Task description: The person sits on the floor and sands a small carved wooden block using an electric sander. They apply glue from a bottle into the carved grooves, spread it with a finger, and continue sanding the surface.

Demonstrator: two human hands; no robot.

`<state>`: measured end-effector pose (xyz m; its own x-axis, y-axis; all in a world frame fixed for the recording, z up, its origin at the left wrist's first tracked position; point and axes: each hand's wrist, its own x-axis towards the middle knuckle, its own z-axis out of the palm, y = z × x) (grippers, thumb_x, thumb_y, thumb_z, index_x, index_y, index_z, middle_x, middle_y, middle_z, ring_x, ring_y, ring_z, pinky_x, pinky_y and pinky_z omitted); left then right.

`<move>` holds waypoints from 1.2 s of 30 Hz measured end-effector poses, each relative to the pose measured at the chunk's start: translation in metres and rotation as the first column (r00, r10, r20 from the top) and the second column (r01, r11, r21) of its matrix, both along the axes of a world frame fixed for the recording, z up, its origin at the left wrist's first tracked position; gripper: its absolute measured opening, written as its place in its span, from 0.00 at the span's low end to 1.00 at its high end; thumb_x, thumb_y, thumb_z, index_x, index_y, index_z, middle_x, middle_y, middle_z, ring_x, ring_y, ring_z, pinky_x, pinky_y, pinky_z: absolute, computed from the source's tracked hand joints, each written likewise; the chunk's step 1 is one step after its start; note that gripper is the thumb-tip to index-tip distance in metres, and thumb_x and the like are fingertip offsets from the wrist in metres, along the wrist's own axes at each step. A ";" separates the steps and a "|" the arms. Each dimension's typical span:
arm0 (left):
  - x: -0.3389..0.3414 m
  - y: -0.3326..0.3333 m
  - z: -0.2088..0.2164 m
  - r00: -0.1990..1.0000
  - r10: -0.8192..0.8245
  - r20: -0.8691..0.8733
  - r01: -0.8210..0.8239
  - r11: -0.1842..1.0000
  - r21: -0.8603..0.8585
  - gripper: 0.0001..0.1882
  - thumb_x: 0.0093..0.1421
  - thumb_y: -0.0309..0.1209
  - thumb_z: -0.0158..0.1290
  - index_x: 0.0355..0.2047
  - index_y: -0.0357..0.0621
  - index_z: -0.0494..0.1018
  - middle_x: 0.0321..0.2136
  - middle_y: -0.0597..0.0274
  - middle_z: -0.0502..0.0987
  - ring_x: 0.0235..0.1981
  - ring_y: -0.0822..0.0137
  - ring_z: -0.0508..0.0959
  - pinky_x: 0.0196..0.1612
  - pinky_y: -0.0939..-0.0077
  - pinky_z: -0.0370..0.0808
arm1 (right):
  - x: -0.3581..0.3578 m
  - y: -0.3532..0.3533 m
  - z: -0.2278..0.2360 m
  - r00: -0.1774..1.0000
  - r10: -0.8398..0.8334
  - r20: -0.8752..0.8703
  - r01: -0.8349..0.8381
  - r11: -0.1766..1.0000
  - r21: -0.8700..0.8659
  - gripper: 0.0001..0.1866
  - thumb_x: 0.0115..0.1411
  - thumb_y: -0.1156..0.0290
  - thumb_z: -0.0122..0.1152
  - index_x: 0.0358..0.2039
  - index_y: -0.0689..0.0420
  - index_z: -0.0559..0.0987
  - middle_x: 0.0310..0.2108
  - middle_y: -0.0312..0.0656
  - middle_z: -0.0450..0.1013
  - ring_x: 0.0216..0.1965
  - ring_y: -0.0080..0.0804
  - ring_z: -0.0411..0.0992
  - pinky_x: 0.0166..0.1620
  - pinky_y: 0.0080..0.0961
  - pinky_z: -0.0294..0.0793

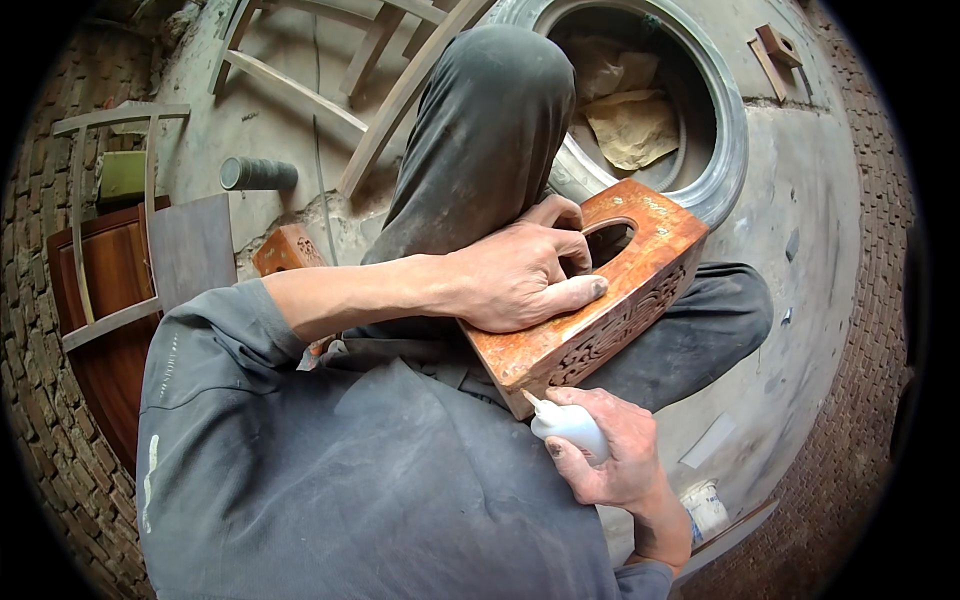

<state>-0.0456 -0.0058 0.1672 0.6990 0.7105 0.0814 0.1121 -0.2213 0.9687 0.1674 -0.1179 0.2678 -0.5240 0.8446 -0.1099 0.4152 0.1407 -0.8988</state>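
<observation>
Across my lap lies a carved wooden tissue box cover (640,222), orange-brown, with an oval opening in its top and pierced carving along the side. My left hand (530,265) grips it, thumb on the top and fingers curled at the opening's edge. In my right hand (622,445) is a small white squeeze bottle (572,428) with a narrow pointed nozzle. The nozzle's tip is at the box's near lower corner; whether it touches the wood I cannot tell. The ends of my left fingers are partly hidden.
Beyond the box stands a large tire (725,120) with yellowish paper (635,128) inside. Wooden frames (300,92) lean at the far left, near a dark green cylinder (258,174). Another carved wooden piece (288,250) sits left of my knee. A white container (706,508) stands at lower right.
</observation>
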 end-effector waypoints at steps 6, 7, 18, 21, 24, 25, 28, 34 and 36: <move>0.000 -0.002 0.001 1.000 0.012 -0.010 -0.012 1.000 0.008 0.31 0.72 0.45 0.50 0.21 0.32 0.83 0.41 0.49 0.82 0.60 0.50 0.66 0.62 0.59 0.66 | -0.003 0.002 0.005 1.000 0.006 0.017 -0.006 1.000 -0.022 0.24 0.51 0.74 0.74 0.49 0.67 0.80 0.39 0.51 0.82 0.33 0.43 0.81 0.39 0.32 0.81; 0.000 -0.001 0.003 1.000 0.012 -0.018 -0.012 1.000 0.007 0.31 0.72 0.45 0.50 0.21 0.32 0.84 0.41 0.49 0.82 0.60 0.50 0.66 0.62 0.59 0.66 | -0.003 0.003 0.005 1.000 0.007 0.025 -0.007 1.000 -0.027 0.24 0.51 0.74 0.74 0.49 0.67 0.80 0.38 0.51 0.82 0.33 0.43 0.81 0.39 0.32 0.81; 0.000 -0.002 0.001 1.000 0.015 -0.011 -0.015 1.000 0.006 0.31 0.72 0.45 0.51 0.20 0.31 0.83 0.41 0.49 0.81 0.60 0.48 0.65 0.62 0.58 0.67 | -0.006 0.004 0.004 1.000 0.003 0.031 -0.003 1.000 -0.018 0.24 0.51 0.74 0.73 0.49 0.68 0.80 0.35 0.51 0.81 0.31 0.42 0.81 0.37 0.31 0.81; 0.001 -0.002 -0.001 1.000 0.021 -0.011 -0.020 1.000 0.015 0.32 0.72 0.45 0.51 0.19 0.31 0.83 0.41 0.49 0.81 0.60 0.48 0.65 0.62 0.58 0.67 | -0.006 0.004 0.004 0.999 0.003 0.040 -0.003 1.000 -0.023 0.24 0.51 0.74 0.73 0.49 0.67 0.80 0.35 0.51 0.82 0.32 0.42 0.81 0.37 0.31 0.81; 0.000 -0.002 -0.001 1.000 0.019 -0.013 -0.019 1.000 0.006 0.32 0.72 0.46 0.50 0.20 0.31 0.83 0.41 0.49 0.81 0.60 0.48 0.65 0.62 0.58 0.67 | -0.006 0.005 0.004 0.999 0.000 0.042 0.001 1.000 -0.023 0.24 0.51 0.74 0.73 0.49 0.67 0.80 0.36 0.51 0.82 0.32 0.42 0.81 0.37 0.31 0.81; 0.000 -0.002 -0.001 1.000 0.019 -0.012 -0.019 1.000 0.007 0.32 0.72 0.46 0.50 0.20 0.31 0.83 0.41 0.49 0.81 0.60 0.47 0.65 0.62 0.58 0.66 | -0.006 0.005 0.004 0.999 -0.001 0.043 0.002 1.000 -0.020 0.24 0.51 0.74 0.73 0.49 0.67 0.80 0.36 0.51 0.82 0.32 0.42 0.81 0.38 0.31 0.81; 0.001 -0.002 -0.002 1.000 0.019 -0.014 -0.018 1.000 0.020 0.32 0.72 0.46 0.50 0.20 0.31 0.83 0.41 0.49 0.81 0.60 0.47 0.65 0.62 0.57 0.66 | -0.006 0.006 0.004 0.999 0.000 0.054 0.001 1.000 -0.023 0.24 0.51 0.74 0.74 0.49 0.67 0.80 0.36 0.51 0.82 0.32 0.42 0.81 0.38 0.31 0.82; 0.000 -0.001 -0.002 1.000 0.004 -0.008 -0.004 1.000 -0.011 0.32 0.72 0.46 0.50 0.20 0.31 0.83 0.41 0.49 0.81 0.60 0.47 0.65 0.62 0.58 0.66 | -0.007 0.006 0.007 0.997 0.000 0.071 0.005 0.998 -0.064 0.23 0.51 0.74 0.74 0.48 0.66 0.81 0.36 0.50 0.82 0.33 0.42 0.82 0.38 0.31 0.82; 0.000 -0.001 -0.002 1.000 0.003 -0.013 -0.003 1.000 -0.009 0.32 0.72 0.46 0.50 0.20 0.31 0.83 0.42 0.49 0.81 0.60 0.48 0.65 0.62 0.58 0.66 | -0.007 0.006 0.007 0.998 -0.006 0.068 0.010 0.998 -0.065 0.23 0.51 0.74 0.74 0.47 0.65 0.81 0.36 0.50 0.82 0.33 0.42 0.82 0.38 0.31 0.82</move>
<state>-0.0458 -0.0064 0.1654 0.6977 0.7134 0.0655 0.1256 -0.2118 0.9692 0.1601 -0.1121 0.2743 -0.5066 0.8387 -0.1995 0.4760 0.0791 -0.8759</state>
